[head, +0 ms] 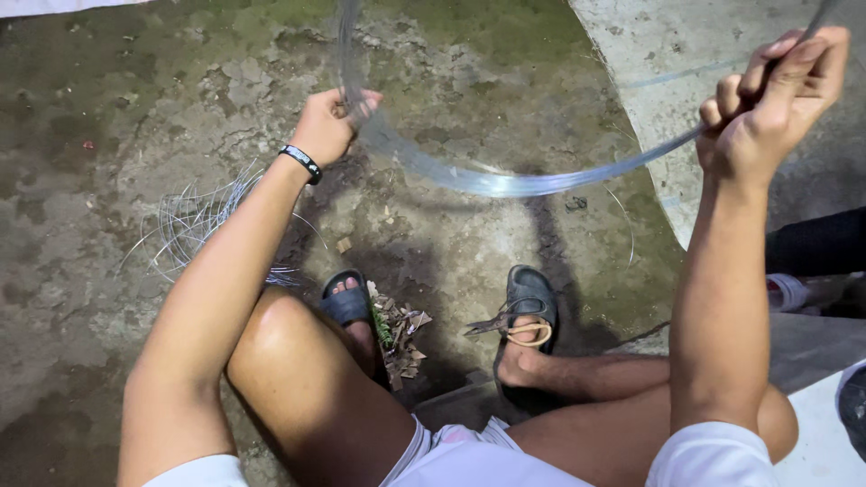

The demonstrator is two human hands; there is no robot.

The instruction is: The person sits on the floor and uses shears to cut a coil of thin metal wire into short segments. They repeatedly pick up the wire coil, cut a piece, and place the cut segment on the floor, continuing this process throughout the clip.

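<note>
Wire point(505, 183) bowed taut btwn my left hand point(327, 126) at 10 o'clock & right hand point(767, 108) at 2, both fists clamped tight; springy, so I reckon one slip whips it back at me.

No packages, labels, signs or screens

Nothing of this kind is visible here: no box, no wrapper, no printed sign and no display.
</note>
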